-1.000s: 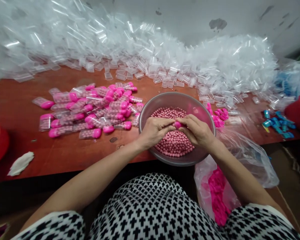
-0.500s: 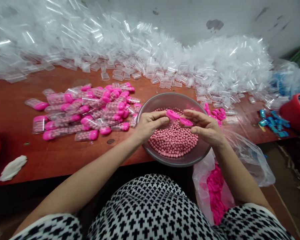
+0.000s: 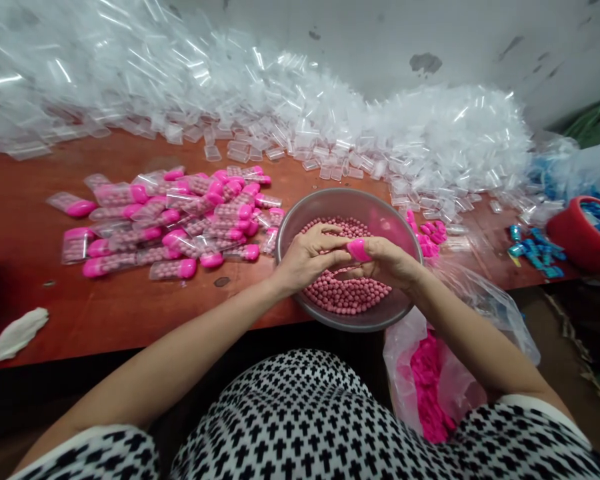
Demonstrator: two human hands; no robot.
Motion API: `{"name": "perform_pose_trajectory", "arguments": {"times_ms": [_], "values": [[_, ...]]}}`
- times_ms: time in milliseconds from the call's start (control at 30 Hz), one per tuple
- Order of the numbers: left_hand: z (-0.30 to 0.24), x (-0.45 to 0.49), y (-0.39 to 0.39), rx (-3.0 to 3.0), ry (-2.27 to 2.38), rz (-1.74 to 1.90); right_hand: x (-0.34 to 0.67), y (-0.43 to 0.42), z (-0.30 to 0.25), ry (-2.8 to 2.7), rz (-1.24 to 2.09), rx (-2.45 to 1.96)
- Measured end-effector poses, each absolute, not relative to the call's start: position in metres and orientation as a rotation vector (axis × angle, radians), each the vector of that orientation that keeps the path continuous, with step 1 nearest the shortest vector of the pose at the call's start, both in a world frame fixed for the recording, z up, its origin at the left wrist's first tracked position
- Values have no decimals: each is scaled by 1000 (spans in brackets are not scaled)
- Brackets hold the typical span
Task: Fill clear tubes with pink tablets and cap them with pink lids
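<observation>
A grey metal bowl (image 3: 375,208) at the table's near edge holds a heap of small pink beads (image 3: 347,295). Both my hands meet over it. My left hand (image 3: 310,257) curls its fingers against the right, closed around something I cannot make out. My right hand (image 3: 387,261) pinches a bright pink cap (image 3: 359,250) at its fingertips. Left of the bowl lies a pile of filled clear tubes with pink caps (image 3: 180,217). More loose pink caps (image 3: 430,235) lie just right of the bowl.
A long heap of empty clear tubes (image 3: 280,107) runs along the wall at the back of the red-brown table (image 3: 130,307). A plastic bag of pink caps (image 3: 430,387) hangs by my right knee. A red tub (image 3: 575,230) and blue caps (image 3: 535,250) sit far right. A white scrap (image 3: 17,332) lies near left.
Half a second ago my hands were raised and apart, each with a pink cap showing; now they have dropped back together over the beads, with one cap showing at my right fingertips.
</observation>
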State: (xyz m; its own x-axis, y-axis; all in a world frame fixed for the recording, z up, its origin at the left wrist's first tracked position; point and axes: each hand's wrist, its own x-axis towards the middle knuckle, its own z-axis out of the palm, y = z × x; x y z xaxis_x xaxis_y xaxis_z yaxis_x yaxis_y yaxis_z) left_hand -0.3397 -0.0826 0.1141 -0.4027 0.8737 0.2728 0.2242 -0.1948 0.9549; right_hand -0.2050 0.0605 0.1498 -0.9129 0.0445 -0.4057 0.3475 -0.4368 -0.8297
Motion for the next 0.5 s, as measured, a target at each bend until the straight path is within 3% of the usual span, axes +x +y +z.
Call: {"name": "perform_pose_trajectory", "arguments": {"times_ms": [300,500], "values": [[116,-337,-78,1276,1599,1670,-216,48,140,1514,-2661,848],[129,-341,-83,1123,1629,1680,-221,47,146,1481,-2594,676]]}}
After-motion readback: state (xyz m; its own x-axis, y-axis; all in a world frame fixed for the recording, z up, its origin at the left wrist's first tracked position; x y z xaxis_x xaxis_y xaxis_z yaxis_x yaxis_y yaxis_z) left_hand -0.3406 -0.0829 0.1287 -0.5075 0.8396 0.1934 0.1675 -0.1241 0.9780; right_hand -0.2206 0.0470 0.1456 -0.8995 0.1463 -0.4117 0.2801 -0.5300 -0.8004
